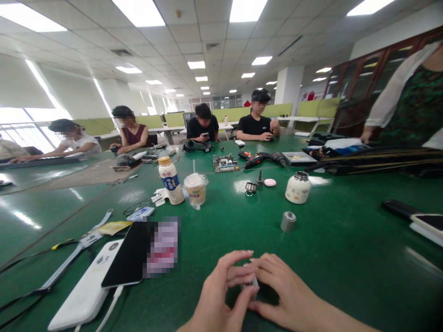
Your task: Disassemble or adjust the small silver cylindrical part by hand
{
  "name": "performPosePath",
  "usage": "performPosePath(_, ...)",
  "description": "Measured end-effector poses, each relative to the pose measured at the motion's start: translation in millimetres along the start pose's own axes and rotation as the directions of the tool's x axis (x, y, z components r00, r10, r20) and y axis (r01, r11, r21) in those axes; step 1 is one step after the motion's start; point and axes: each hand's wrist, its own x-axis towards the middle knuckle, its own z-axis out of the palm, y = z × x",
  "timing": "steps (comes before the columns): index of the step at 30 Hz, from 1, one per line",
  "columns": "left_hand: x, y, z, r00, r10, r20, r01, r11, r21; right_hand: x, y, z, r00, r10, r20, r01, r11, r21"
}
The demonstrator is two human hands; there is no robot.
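Low in the head view, my left hand [226, 290] and my right hand [277, 290] meet fingertip to fingertip over the green table [346, 258]. Between them is a small pale, partly see-through object [254, 283], mostly hidden by the fingers; I cannot make out what it is. Both hands have their fingers curved round it. Just beyond them stands a small silver metal cylinder [288, 222], touched by neither hand. Behind that is a cream-coloured jar [298, 188] with its metal neck uncovered. A metal clasp part [250, 188] and a pink oval piece [270, 182] lie farther back.
At left are a white power bank [86, 286] with a cable, a black phone [129, 253], and a lanyard [69, 258]. A bottle [170, 180] and lidded cup [196, 189] stand behind. A circuit board [225, 163] and drills [254, 160] lie farther off. Several people surround the table.
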Motion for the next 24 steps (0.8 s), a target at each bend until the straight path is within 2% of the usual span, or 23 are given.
performPosePath(7,4,3,-2.0,0.999,-0.018,0.033,0.019,1.0,-0.021,0,-2,-1,1.0,0.012,0.001,-0.012,1.0,-0.002)
performPosePath(14,4,6,-5.2,0.991,-0.004,0.135,0.005,1.0,-0.003,0,0,0,1.0,0.013,0.001,-0.013,1.0,0.003)
performPosePath(19,9,12,-10.0,0.957,0.06,0.284,-0.062,0.998,-0.003,1,-1,0,1.0,-0.005,-0.004,0.005,1.0,0.02)
performPosePath(24,16,15,-13.7,0.92,0.089,0.383,-0.097,0.995,0.001,0,2,2,1.0,-0.023,-0.016,0.023,1.0,0.007)
